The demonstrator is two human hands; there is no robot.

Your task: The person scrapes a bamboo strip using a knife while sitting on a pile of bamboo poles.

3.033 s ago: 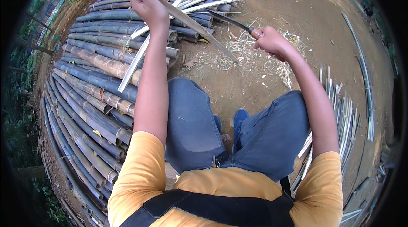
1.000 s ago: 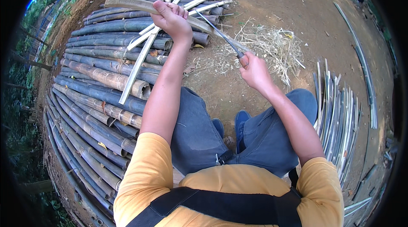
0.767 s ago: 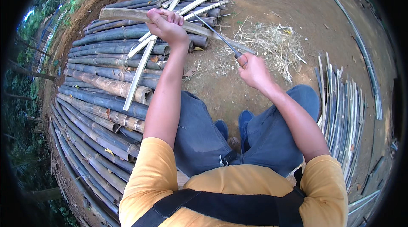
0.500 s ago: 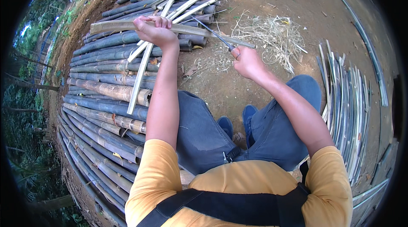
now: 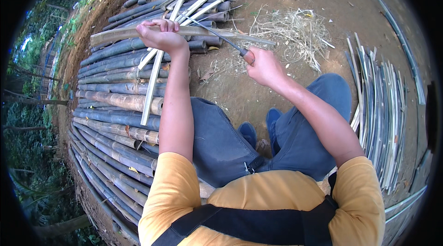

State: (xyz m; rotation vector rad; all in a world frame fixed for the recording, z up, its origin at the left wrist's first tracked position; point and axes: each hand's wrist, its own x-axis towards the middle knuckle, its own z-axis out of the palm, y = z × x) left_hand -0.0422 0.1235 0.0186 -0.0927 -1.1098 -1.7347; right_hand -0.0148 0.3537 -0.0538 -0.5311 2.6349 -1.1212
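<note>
My left hand [image 5: 160, 36] is closed around a long, pale bamboo strip [image 5: 230, 34], which lies crosswise in front of me. The strip's broad end sticks out to the left of that hand and its thin end reaches right, over the ground. In my right hand [image 5: 266, 67] is the wooden handle of a knife [image 5: 220, 36]. Its narrow dark blade slants up and left across the strip, with the tip just right of my left hand's fingers. Whether the edge bites into the strip, I cannot tell.
Dark bamboo poles [image 5: 122, 101] lie stacked at the left, with several pale split strips [image 5: 151, 89] on top. Curly shavings [image 5: 295, 34] are heaped on the dirt ahead. A bundle of thin strips [image 5: 380, 112] lies at the right, and a long pole [image 5: 392, 29] beyond it.
The knife has shifted left along the strip, its tip now closer to my left hand. My right hand has moved slightly left and nearer; my left hand has moved slightly left with the strip.
</note>
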